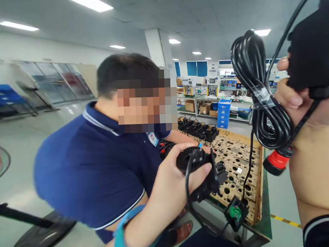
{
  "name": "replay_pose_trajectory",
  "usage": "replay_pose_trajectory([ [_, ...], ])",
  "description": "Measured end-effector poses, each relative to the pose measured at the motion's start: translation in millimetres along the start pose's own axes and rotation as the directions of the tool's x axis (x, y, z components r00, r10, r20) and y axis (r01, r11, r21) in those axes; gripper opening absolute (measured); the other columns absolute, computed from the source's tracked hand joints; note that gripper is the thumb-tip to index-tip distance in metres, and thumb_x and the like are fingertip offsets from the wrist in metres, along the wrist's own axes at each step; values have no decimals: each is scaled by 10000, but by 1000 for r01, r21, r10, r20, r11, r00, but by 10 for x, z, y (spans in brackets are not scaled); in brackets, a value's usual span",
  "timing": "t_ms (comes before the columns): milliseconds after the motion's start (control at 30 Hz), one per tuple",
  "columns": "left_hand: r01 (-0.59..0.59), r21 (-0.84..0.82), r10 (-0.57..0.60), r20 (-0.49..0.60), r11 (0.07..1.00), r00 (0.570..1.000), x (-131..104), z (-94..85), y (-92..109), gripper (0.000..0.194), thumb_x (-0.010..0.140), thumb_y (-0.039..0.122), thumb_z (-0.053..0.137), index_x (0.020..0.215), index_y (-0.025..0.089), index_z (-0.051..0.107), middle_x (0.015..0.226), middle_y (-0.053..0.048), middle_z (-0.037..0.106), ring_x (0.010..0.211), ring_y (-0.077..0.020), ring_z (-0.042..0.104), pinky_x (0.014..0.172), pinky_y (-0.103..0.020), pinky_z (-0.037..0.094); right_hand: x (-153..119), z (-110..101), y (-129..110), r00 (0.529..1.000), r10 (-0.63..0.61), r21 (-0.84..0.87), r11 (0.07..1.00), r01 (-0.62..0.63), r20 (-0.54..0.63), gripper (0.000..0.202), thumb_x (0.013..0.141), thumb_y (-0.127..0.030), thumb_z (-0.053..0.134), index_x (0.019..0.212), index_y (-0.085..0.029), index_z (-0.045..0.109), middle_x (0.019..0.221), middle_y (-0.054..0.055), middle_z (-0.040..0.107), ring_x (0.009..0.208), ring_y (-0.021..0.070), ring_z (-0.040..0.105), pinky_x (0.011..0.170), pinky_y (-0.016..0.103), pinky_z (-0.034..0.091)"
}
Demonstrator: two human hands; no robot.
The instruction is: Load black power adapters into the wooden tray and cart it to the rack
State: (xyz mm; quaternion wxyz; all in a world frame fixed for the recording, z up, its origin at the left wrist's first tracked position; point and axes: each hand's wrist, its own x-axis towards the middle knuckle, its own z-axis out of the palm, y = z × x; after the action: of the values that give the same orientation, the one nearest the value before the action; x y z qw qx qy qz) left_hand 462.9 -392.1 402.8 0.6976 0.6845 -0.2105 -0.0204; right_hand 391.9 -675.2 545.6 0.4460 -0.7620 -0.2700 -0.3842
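Left hand (pixel 174 173) pinches black finned unit (pixel 202 191) at perforated tray's (pixel 260 188) near side; right hand's (pixel 286 94) fingers curl round black box (pixel 311 53), right of tray; best keep coiled cable (pixel 247 64) from snagging.

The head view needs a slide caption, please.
Left hand grips black device; right hand holds black box, bundled cable hanging alongside.

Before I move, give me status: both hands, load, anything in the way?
Left hand gripping black finned unit. Right hand holding black block, coiled cable alongside. Co-worker close on left, arm over holed wooden tray.
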Motion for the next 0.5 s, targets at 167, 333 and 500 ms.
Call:
replay_pose_trajectory([
  [167, 75, -46, -75, -1, 996, 997, 1074, 1034, -743, 608, 617, 429, 878, 1100, 200, 588, 865, -33, 721, 728, -200, 701, 656, -330, 601, 35, -225, 493, 926, 191, -18, 978, -209, -326, 758, 255, -134, -189, 674, 229, 329, 1210, 393, 383, 787, -6, 545, 476, 230, 210],
  [333, 184, 4, -182, -133, 983, 974, 1951, 1719, -1525, 650, 602, 369, 911, 1127, 179, 578, 829, -39, 710, 701, -189, 692, 650, -314, 582, -167, -701, 862, 833, 333, 83, 940, -332, -441, 943, 595, -274, -158, 1196, 250, 345, 1275, 338, 481, 599, -99, 550, 496, 253, 234],
  [500, 305, 192, -248, -269, 933, 930, 2725, 2174, -2310, 667, 628, 385, 918, 1175, 190, 590, 897, -43, 716, 801, -195, 714, 770, -337, 594, -578, -1072, 1147, 853, 311, 203, 948, -246, -420, 577, 874, -380, 338, 1140, 91, 541, 1110, 170, 715, 525, -20, 549, 466, 232, 280],
])
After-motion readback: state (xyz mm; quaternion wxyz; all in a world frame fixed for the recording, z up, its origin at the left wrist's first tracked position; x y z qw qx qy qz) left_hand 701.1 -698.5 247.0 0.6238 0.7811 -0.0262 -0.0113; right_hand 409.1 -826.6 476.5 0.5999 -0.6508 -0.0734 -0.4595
